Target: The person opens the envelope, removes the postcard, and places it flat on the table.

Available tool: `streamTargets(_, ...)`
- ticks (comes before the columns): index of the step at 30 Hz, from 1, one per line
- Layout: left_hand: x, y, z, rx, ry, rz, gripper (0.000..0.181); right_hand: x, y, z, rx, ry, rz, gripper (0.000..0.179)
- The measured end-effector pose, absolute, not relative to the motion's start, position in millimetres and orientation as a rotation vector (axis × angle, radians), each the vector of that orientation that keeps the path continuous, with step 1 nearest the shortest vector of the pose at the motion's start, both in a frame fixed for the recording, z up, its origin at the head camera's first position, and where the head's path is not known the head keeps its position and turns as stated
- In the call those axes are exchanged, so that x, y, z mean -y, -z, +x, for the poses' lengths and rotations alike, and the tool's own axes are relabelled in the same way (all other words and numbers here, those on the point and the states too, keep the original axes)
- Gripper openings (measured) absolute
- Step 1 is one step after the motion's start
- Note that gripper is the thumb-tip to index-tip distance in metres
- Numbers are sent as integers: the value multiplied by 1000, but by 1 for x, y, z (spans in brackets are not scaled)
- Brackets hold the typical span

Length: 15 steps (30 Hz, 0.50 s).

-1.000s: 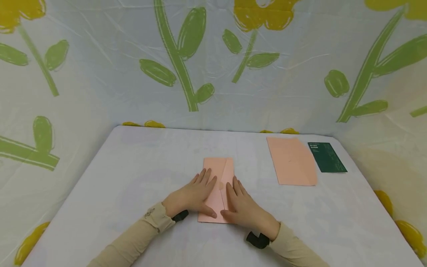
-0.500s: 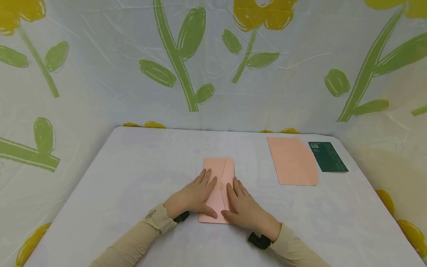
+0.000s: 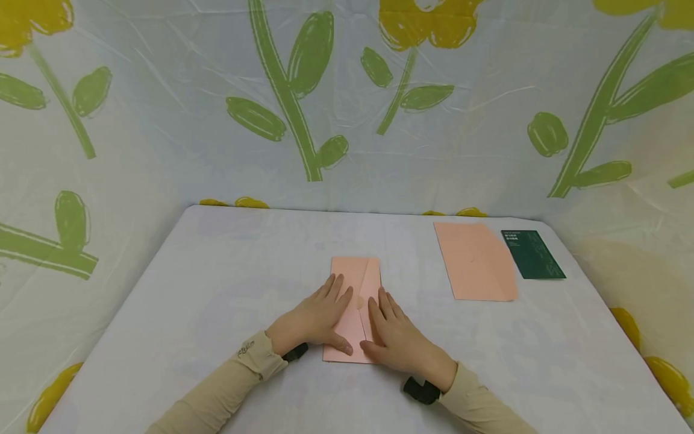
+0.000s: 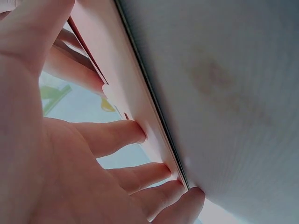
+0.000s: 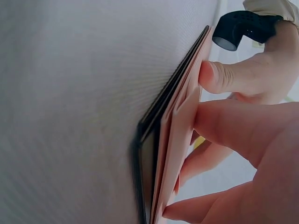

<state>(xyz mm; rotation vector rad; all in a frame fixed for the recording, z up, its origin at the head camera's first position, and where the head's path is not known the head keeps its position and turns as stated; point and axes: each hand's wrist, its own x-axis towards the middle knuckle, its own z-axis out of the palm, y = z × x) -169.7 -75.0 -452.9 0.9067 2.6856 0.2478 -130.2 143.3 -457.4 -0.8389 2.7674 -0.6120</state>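
1. Off beyond the right hand (image 3: 400, 339), a pink sheet (image 3: 477, 262) lies flat on the white table (image 3: 244, 271), well apart from the hands.
2. Just beside that sheet, on its right, lies a dark green card (image 3: 533, 254) with pale print, near the table's far right corner.
3. Flowered cloth (image 3: 195, 72) rises behind the table and along both sides.
4. Black wrist cameras (image 3: 422, 390) sit under both wrists, next to beige sleeves (image 3: 228, 374).
5. A pink folder (image 3: 355, 328) lies at the middle of the table, between the two hands; these cover parts of its long sides.
6. Its long axis runs away from the person, one short end facing them. The seam on top bends leftward at a pale round spot (image 3: 359, 302).
7. Dark layers (image 5: 138, 149) show beneath the pink ones in the right wrist view.
8. The left hand (image 3: 318, 319) rests on the folder with fingers extended and spread; the right hand's fingers, also extended, rest on its right side, thumb apart.
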Motion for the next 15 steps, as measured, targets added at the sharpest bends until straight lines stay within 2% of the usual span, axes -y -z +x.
streamTargets(15, 74, 456, -171, -2699, -203, 911, 121, -142, 451, -128, -2730, 660, -793, 77)
